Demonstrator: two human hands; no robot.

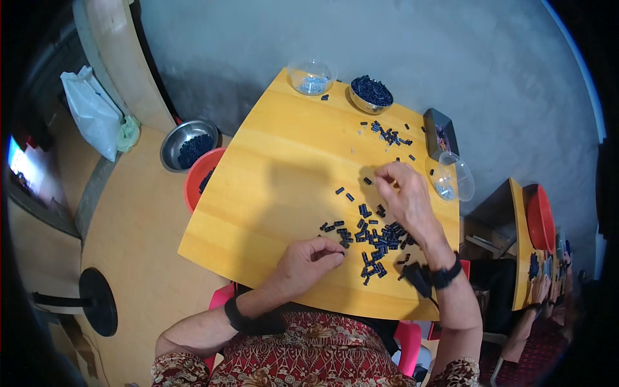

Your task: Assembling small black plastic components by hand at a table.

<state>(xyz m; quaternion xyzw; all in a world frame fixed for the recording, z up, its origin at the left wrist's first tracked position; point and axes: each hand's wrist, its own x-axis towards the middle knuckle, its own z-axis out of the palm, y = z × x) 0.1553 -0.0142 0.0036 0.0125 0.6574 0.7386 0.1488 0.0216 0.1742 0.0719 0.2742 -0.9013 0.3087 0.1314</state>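
Note:
My left hand (305, 266) is closed near the table's front edge, thumb and forefinger pinched on a small black piece (342, 253) that barely shows. Higher up and to the right, my right hand (407, 197) hovers over the yellow table (271, 161) with its fingers pinched together; whatever is between them is hidden. A single black piece (367, 181) lies just left of those fingertips. Between and below my hands spreads a loose heap of small black plastic pieces (385, 240). A smaller scatter of black pieces (389, 135) lies farther back.
At the back stand a clear tub (312, 72) of small silvery parts and a metal bowl (369, 103) heaped with black pieces. A dark tray (440, 132) and a clear container (459, 177) line the right edge. A red basin (195, 184) and steel bowl (170, 155) sit left.

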